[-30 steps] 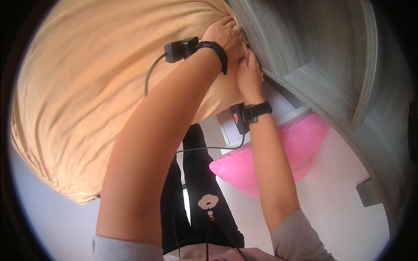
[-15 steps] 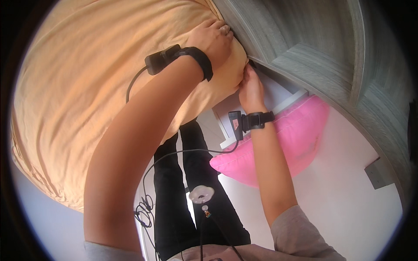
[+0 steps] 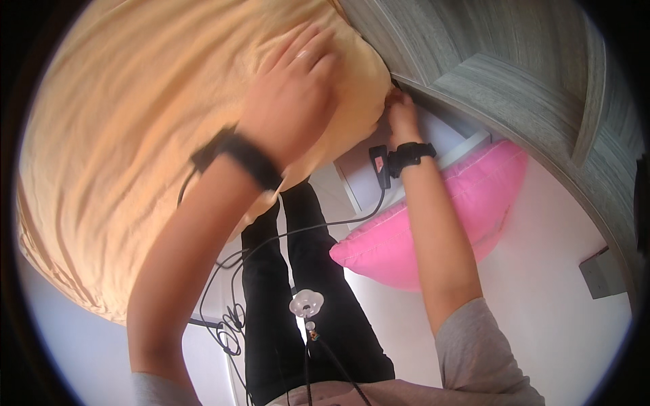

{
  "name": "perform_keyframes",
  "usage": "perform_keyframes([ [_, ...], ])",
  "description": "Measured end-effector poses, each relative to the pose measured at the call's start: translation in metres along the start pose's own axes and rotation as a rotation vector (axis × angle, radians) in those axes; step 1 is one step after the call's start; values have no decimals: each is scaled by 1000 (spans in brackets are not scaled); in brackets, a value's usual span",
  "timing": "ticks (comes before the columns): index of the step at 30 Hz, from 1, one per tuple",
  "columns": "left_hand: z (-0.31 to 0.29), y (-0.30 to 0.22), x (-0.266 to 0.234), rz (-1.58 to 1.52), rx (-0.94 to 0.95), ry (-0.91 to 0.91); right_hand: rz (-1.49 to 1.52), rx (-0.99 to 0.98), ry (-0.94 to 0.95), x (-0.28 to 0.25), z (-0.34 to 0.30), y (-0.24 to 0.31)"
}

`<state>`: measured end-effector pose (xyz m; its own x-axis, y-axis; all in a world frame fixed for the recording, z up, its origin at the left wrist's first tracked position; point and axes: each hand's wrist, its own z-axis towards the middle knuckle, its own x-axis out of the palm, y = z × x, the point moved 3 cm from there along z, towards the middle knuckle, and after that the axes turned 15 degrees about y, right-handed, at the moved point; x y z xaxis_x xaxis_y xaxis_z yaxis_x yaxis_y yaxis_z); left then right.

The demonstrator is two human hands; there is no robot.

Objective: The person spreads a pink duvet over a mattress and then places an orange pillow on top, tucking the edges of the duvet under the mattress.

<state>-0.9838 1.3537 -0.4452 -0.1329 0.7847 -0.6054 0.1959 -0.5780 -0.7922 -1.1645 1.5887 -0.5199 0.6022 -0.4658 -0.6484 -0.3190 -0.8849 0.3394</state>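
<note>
A pale orange fitted sheet (image 3: 169, 101), wrinkled and gathered along its lower-left edge, covers a mattress on the left. Over its near right part is my left hand (image 3: 291, 101), slightly blurred, fingers stretched out and holding nothing. My right hand (image 3: 402, 114) is at the mattress's right edge, close to the grey wood-grain headboard (image 3: 467, 88). Its fingers are curled in against the sheet's edge; their tips are partly hidden there. Each wrist wears a black strap with a small cabled device.
A pink cushion (image 3: 379, 250) lies beneath my right forearm, beside a white frame (image 3: 467, 150) under the headboard. A grey box-like fitting (image 3: 602, 274) is at the far right. Black cable (image 3: 230, 331) hangs in loops beside my legs, and a whitish flower-shaped pendant (image 3: 307, 304) dangles in front.
My left hand has come off the sheet's edge by the headboard and moved left and nearer, its fingers straightening. My right hand has shifted slightly farther along the mattress edge, its fingers curling in.
</note>
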Motion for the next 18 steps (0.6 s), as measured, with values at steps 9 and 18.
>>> perform_keyframes([
  [9,-131,19,21,9,-336,328,-34,-182,195,37,56,4],
  [18,-208,-13,72,57,2,470,-4,31,269,52,-184,76],
])
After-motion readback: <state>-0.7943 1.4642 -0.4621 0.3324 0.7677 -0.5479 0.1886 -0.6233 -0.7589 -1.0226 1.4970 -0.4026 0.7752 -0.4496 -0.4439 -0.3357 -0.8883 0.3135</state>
